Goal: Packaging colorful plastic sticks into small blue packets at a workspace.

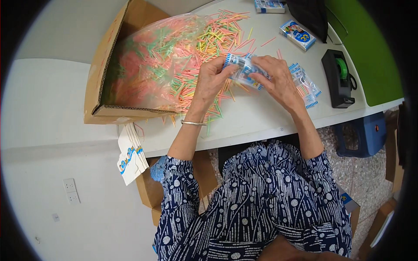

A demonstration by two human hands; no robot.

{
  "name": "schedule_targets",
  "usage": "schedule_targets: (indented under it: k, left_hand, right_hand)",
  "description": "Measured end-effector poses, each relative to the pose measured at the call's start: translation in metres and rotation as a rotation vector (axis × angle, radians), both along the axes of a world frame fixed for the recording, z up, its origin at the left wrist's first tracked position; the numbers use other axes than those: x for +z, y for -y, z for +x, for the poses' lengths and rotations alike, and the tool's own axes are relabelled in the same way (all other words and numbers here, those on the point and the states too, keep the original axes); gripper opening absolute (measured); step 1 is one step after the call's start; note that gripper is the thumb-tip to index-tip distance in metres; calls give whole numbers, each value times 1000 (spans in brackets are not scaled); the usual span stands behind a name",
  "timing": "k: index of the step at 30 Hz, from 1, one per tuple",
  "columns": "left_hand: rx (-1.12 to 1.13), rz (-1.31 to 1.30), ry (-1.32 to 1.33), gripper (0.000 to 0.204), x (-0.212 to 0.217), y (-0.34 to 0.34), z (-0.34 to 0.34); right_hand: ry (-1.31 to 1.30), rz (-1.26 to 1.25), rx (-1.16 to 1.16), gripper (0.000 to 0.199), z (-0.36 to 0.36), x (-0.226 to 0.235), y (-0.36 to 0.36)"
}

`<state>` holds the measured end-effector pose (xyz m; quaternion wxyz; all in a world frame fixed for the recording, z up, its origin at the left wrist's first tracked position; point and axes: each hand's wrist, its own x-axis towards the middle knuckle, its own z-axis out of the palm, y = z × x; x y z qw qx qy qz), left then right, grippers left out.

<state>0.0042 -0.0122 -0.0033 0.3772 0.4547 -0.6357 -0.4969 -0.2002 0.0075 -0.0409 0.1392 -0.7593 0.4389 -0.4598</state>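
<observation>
White tabletop point(261, 117) runs in front of me, with a grey wall to my left and a speckled floor below its near edge. Between my hands I hold a small clear packet point(244, 69) with blue-and-white printed ends, raised a little over the table. Its long axis runs from upper left to lower right, slanting across my view. My left hand point(211, 80) pinches the upper left end with fingers and thumb; my right hand point(278, 80) curls over the lower right end, fingers wrapped on top. Both hands are closed on the packet, so neither is nearer than the other; it sits right between them, over the middle of the table.

Just beyond and to the left lies a loose heap of thin coloured sticks point(217, 39), pink, green, yellow and orange, spilling out of a clear plastic bag point(161, 56) that rests in an open cardboard box point(102, 78) tipped on its side. Some sticks lie scattered under my left wrist, close to the near edge.

To the right of my right hand lies another filled packet point(305, 85), and past it a black tape dispenser point(337, 78) with a green roll. Farther back lies a small printed packet point(298, 35). Bare table shows mainly toward me, between my forearms and the edge.
</observation>
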Motion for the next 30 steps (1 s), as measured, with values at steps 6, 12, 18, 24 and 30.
schedule_targets:
  k: [6,12,18,24,30]
  left_hand:
    - [-30,-141,117,14,12,-12,5]
    - [55,-349,368,11,17,-22,0]
    - [82,-416,493,12,7,-22,6]
    - [5,-528,726,37,25,-21,58]
    - [-315,-619,1215,66,23,-77,81]
  right_hand:
    - [303,501,273,26,-1,11,4]
    - [258,489,189,26,5,15,-5]
    - [253,410,203,21,13,2,-10]
    - [420,463,129,20,-10,-7,-5]
    - [445,534,49,22,-20,-6,-8]
